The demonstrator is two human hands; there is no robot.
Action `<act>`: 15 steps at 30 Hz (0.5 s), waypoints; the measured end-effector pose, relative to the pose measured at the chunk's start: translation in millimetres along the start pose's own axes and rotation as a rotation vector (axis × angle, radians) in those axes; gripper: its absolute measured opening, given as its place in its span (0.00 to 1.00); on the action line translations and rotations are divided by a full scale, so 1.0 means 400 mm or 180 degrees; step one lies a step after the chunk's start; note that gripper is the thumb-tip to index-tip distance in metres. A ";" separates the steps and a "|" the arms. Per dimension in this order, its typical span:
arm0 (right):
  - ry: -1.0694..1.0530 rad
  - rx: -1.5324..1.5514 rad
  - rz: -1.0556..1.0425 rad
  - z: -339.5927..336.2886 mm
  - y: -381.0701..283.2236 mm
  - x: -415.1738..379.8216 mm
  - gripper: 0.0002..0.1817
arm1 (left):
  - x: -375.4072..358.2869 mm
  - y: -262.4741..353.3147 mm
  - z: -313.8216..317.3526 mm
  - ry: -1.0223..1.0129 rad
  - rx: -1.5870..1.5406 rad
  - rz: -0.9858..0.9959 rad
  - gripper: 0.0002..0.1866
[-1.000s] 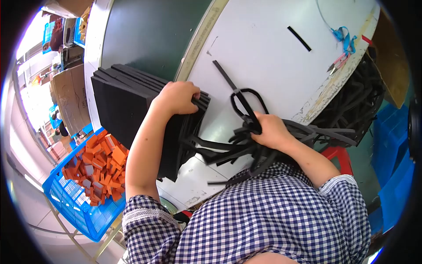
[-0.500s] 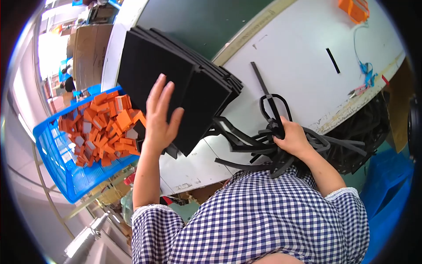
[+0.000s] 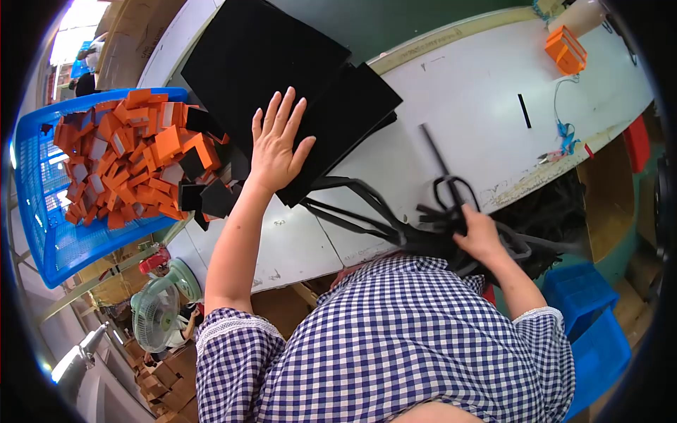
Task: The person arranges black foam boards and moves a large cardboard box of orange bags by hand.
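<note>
My left hand (image 3: 278, 151) is stretched out flat over the stack of black sheets (image 3: 268, 49), fingers extended and thumb apart. It appears to rest on the top sheet. My right hand (image 3: 481, 236) is closed around a tangled bunch of black strips (image 3: 377, 211), close to the table's front edge. One strip sticks up from the fist and another forms a loop above it; the ends on the right are smeared by motion. Small black blocks (image 3: 218, 199) lie beside my left forearm.
A blue basket (image 3: 42, 211) full of orange blocks (image 3: 134, 158) stands at the left. On the white table (image 3: 486, 106) lie a single black strip (image 3: 524, 111), blue-handled snips (image 3: 566, 139) and an orange bundle (image 3: 565, 51). A green fan (image 3: 156, 314) stands below at the left.
My left hand has come down flat onto the sheets, whose upper ones now sit shifted apart. My right hand still grips the strips, which have moved slightly. The whole view has shifted.
</note>
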State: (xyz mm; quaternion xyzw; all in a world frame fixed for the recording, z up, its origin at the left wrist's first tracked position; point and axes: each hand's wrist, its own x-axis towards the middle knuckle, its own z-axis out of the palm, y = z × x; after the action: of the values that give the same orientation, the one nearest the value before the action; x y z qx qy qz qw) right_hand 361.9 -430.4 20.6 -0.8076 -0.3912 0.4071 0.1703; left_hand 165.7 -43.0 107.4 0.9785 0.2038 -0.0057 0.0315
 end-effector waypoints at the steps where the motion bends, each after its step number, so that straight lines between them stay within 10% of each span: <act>1: 0.0250 -0.0085 0.0164 -0.015 0.016 -0.002 0.25 | 0.000 0.006 0.005 0.0055 0.0025 -0.0031 0.34; 11: 0.2491 -0.0773 0.0718 -0.359 0.270 0.003 0.25 | 0.164 0.183 0.004 0.0215 -0.0293 -0.0966 0.35; 15: 0.2637 -0.0507 0.0920 -0.346 0.283 -0.063 0.24 | 0.132 0.114 0.002 -0.0076 0.0208 0.1074 0.34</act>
State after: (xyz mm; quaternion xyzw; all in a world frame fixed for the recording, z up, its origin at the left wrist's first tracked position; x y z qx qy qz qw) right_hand 518.0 -515.7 50.9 -0.9595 -0.2032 0.0375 0.1913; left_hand 232.0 -63.7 107.9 0.9992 0.0359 -0.0186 0.0026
